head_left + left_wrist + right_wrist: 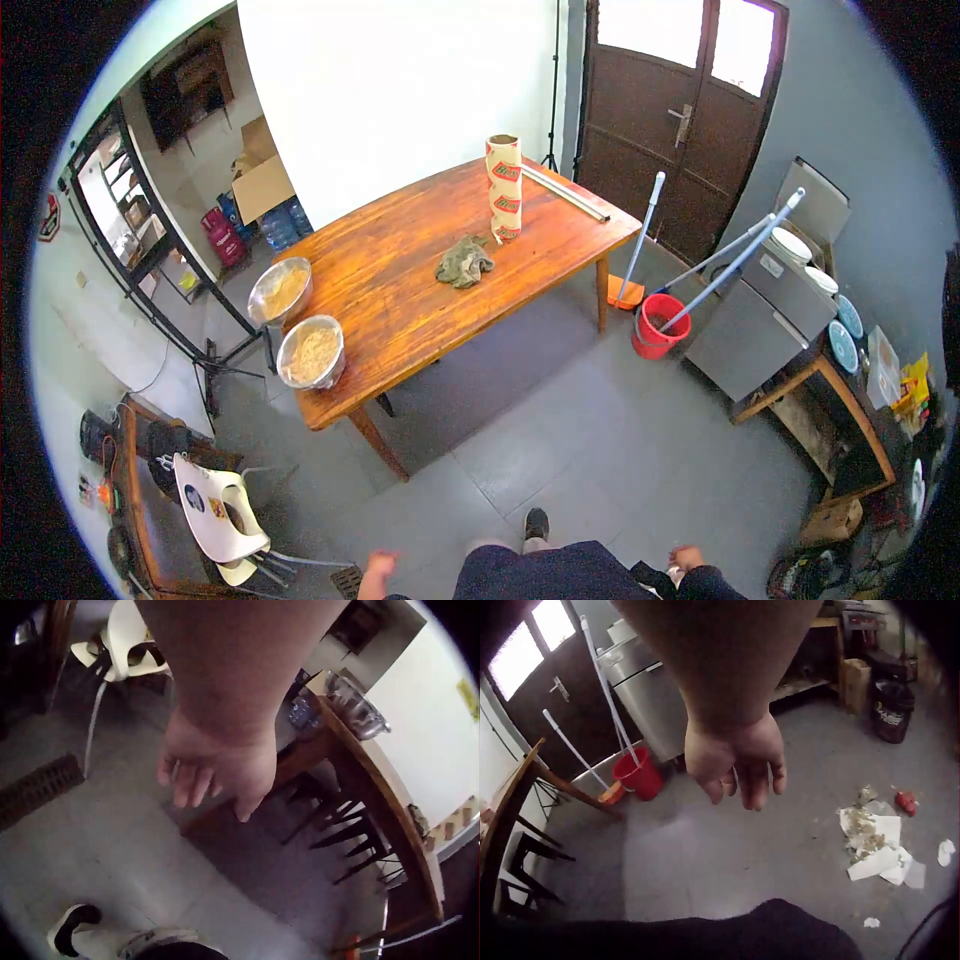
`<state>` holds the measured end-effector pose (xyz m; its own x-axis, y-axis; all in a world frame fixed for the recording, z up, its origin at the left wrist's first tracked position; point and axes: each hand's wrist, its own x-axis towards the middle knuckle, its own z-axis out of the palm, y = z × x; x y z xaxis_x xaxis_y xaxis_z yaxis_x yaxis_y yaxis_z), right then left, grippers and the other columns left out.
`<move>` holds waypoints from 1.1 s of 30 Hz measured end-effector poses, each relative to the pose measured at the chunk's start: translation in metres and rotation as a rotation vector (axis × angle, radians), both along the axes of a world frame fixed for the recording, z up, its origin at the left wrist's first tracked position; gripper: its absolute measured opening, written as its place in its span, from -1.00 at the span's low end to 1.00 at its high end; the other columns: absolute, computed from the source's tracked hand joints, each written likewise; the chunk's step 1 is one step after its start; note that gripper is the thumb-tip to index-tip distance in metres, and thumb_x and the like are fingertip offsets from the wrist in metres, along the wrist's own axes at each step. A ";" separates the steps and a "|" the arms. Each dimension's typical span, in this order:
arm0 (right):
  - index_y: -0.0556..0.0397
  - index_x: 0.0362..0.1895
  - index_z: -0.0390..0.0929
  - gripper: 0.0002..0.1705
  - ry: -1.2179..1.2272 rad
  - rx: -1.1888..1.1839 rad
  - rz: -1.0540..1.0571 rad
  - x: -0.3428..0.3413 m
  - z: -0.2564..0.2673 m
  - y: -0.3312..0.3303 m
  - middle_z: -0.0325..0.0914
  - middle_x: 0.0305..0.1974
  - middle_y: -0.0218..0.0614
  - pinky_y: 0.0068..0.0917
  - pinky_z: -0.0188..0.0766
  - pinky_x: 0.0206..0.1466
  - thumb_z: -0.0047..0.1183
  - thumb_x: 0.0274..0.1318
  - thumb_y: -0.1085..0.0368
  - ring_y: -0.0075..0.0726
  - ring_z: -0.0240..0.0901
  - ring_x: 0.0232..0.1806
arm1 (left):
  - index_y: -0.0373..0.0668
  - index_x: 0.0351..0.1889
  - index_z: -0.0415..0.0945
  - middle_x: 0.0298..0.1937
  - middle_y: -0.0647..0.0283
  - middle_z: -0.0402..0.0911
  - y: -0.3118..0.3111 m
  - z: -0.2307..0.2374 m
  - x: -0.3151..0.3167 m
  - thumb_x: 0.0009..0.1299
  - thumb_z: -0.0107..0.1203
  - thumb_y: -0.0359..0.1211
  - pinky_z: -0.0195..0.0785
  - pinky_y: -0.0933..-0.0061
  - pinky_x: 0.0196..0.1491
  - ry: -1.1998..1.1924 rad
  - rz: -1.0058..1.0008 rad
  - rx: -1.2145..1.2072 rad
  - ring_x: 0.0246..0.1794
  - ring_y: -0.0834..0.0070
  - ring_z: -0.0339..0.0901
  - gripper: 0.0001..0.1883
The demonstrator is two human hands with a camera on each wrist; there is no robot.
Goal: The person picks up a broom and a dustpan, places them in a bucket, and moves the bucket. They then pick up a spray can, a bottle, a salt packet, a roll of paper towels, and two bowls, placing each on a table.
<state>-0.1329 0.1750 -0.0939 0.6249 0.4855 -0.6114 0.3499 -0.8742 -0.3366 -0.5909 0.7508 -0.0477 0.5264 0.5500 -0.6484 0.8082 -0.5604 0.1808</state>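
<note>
My left hand point(380, 563) hangs low at the bottom of the head view. In the left wrist view its fingers point(196, 787) point down over the grey floor, with nothing in them. The right hand point(685, 558) hangs at my other side; the right wrist view shows its fingers point(754, 787) loosely bent and holding nothing. Ahead stands a wooden table point(400, 300), apart from both hands. On it are a crumpled grey-green rag point(464, 263), an upright patterned roll point(506, 190), and two metal bowls of yellowish food, a nearer bowl point(312, 352) and a farther bowl point(281, 292).
A cream chair point(215, 510) stands at the left. To the right are a red bucket point(660, 328) with long handles in it, an orange dustpan point(625, 292) and a grey cabinet point(745, 335). Waste paper and scraps point(874, 844) litter the floor on my right, near a black bin point(892, 712).
</note>
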 end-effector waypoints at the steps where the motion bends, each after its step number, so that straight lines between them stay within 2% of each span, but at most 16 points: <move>1: 0.10 -0.40 0.47 -0.70 0.186 0.095 -0.409 0.024 0.000 0.014 0.48 -0.40 -0.22 -0.39 0.32 -0.35 -0.04 -0.18 0.13 -0.32 0.41 -0.35 | -0.28 -0.11 0.29 -0.17 0.08 0.44 0.003 0.011 0.029 0.06 0.05 -0.20 0.25 0.46 -0.16 -0.146 0.435 -0.072 -0.14 0.38 0.37 -0.53; 2: 0.09 -0.41 0.47 -0.71 0.364 0.193 -0.818 0.050 0.001 0.034 0.48 -0.40 -0.22 -0.38 0.32 -0.34 -0.04 -0.18 0.14 -0.32 0.41 -0.33 | -0.27 -0.11 0.30 -0.17 0.08 0.44 0.007 0.021 0.054 0.06 0.06 -0.18 0.25 0.48 -0.15 -0.296 0.872 -0.142 -0.13 0.39 0.36 -0.52; 4: 0.13 -0.44 0.45 -0.82 -0.001 0.080 -0.544 0.107 -0.007 0.080 0.46 -0.51 -0.23 -0.49 0.32 -0.56 0.02 -0.20 0.31 -0.37 0.39 -0.53 | -0.26 -0.13 0.31 -0.22 0.10 0.46 0.020 0.016 0.085 0.05 0.08 -0.16 0.26 0.47 -0.22 -0.360 0.807 -0.095 -0.19 0.41 0.40 -0.51; 5: 0.14 -0.41 0.44 -0.80 -0.025 0.123 -0.537 0.134 0.004 0.107 0.46 -0.50 -0.24 -0.49 0.32 -0.54 0.02 -0.20 0.31 -0.38 0.39 -0.52 | -0.25 -0.14 0.32 -0.24 0.11 0.47 0.028 0.012 0.104 0.04 0.09 -0.14 0.27 0.47 -0.25 -0.395 0.773 -0.073 -0.22 0.43 0.41 -0.51; 6: 0.16 -0.39 0.44 -0.78 -0.048 0.166 -0.531 0.154 0.037 0.153 0.47 -0.50 -0.26 -0.48 0.32 -0.51 0.02 -0.21 0.32 -0.38 0.39 -0.51 | -0.24 -0.15 0.33 -0.25 0.13 0.47 0.036 0.018 0.122 0.05 0.09 -0.15 0.26 0.47 -0.29 -0.450 0.917 -0.222 -0.27 0.45 0.42 -0.53; 8: 0.19 -0.34 0.42 -0.74 -0.113 0.153 -0.449 0.166 0.152 0.264 0.46 -0.51 -0.28 -0.49 0.31 -0.46 0.02 -0.21 0.34 -0.41 0.38 -0.49 | -0.21 -0.18 0.35 -0.29 0.17 0.48 0.055 0.045 0.156 0.07 0.08 -0.15 0.25 0.45 -0.37 -0.545 1.198 -0.535 -0.36 0.50 0.44 -0.57; 10: 0.20 -0.31 0.42 -0.71 -0.084 0.357 -0.447 0.202 0.155 0.315 0.46 -0.50 -0.28 -0.51 0.31 -0.39 0.03 -0.21 0.32 -0.42 0.37 -0.48 | -0.19 -0.21 0.36 -0.32 0.22 0.49 0.079 0.061 0.193 0.07 0.08 -0.16 0.22 0.48 -0.42 -0.611 1.180 -0.485 -0.44 0.54 0.44 -0.61; 14: 0.14 -0.31 0.45 -0.69 -0.216 0.404 -0.298 0.244 0.185 0.393 0.48 -0.45 -0.19 -0.47 0.33 -0.36 0.03 -0.23 0.25 -0.34 0.41 -0.43 | -0.15 -0.30 0.40 -0.42 0.27 0.51 0.141 0.080 0.260 0.08 0.07 -0.18 0.19 0.56 -0.45 -0.717 1.202 -0.564 -0.52 0.56 0.44 -0.70; 16: 0.14 -0.31 0.44 -0.69 -0.259 0.401 -0.282 0.263 0.200 0.419 0.48 -0.43 -0.18 -0.47 0.33 -0.35 0.02 -0.22 0.26 -0.32 0.42 -0.43 | -0.15 -0.37 0.42 -0.49 0.28 0.52 0.164 0.093 0.292 0.09 0.07 -0.18 0.18 0.59 -0.45 -0.663 1.136 -0.626 -0.53 0.56 0.44 -0.73; 20: 0.17 -0.42 0.44 -0.77 -0.502 0.469 -0.143 0.307 0.248 0.474 0.45 -0.52 -0.19 -0.49 0.31 -0.41 0.05 -0.26 0.32 -0.33 0.40 -0.51 | -0.16 -0.46 0.44 -0.58 0.30 0.52 0.201 0.104 0.341 0.10 0.06 -0.19 0.18 0.59 -0.46 -0.620 1.057 -0.657 -0.56 0.57 0.43 -0.77; 23: 0.14 -0.47 0.44 -0.82 -0.634 0.638 -0.103 0.348 0.251 0.505 0.43 -0.53 -0.19 -0.48 0.30 -0.43 0.04 -0.27 0.33 -0.28 0.38 -0.52 | -0.20 -0.48 0.43 -0.59 0.27 0.51 0.208 0.104 0.352 0.10 0.06 -0.21 0.20 0.57 -0.49 -0.620 1.148 -0.668 -0.61 0.55 0.43 -0.77; 26: 0.11 -0.43 0.42 -0.80 -0.644 0.662 0.050 0.387 0.282 0.565 0.41 -0.49 -0.20 -0.42 0.28 -0.39 0.02 -0.25 0.31 -0.21 0.37 -0.45 | -0.23 -0.51 0.42 -0.64 0.25 0.47 0.197 0.106 0.356 0.11 0.05 -0.23 0.21 0.56 -0.55 -0.704 1.290 -0.568 -0.65 0.53 0.42 -0.77; 28: 0.13 -0.44 0.41 -0.81 -0.620 0.886 0.192 0.414 0.317 0.625 0.40 -0.49 -0.19 -0.41 0.28 -0.38 0.03 -0.25 0.34 -0.18 0.36 -0.45 | -0.24 -0.54 0.40 -0.67 0.23 0.44 0.190 0.104 0.361 0.12 0.03 -0.25 0.22 0.56 -0.60 -0.679 1.396 -0.451 -0.68 0.52 0.40 -0.78; 30: 0.14 -0.43 0.41 -0.80 -0.708 1.187 0.393 0.436 0.355 0.688 0.39 -0.48 -0.19 -0.40 0.27 -0.38 0.04 -0.27 0.37 -0.16 0.35 -0.46 | -0.23 -0.55 0.38 -0.68 0.26 0.43 0.179 0.128 0.378 0.13 0.01 -0.26 0.22 0.57 -0.62 -0.757 1.458 -0.361 -0.70 0.52 0.38 -0.79; 32: 0.13 -0.35 0.39 -0.72 -0.681 1.310 0.498 0.446 0.390 0.741 0.38 -0.42 -0.17 -0.36 0.27 -0.34 0.07 -0.29 0.37 -0.14 0.33 -0.40 | -0.23 -0.56 0.38 -0.69 0.27 0.42 0.166 0.148 0.404 0.13 0.01 -0.26 0.22 0.57 -0.62 -0.855 1.588 -0.281 -0.70 0.52 0.36 -0.78; 33: 0.13 -0.30 0.38 -0.66 -0.748 1.409 0.584 0.445 0.409 0.767 0.37 -0.38 -0.17 -0.34 0.25 -0.29 0.07 -0.30 0.33 -0.16 0.32 -0.37 | -0.23 -0.57 0.37 -0.69 0.27 0.41 0.159 0.158 0.413 0.13 0.01 -0.26 0.22 0.57 -0.62 -0.897 1.645 -0.234 -0.71 0.53 0.35 -0.78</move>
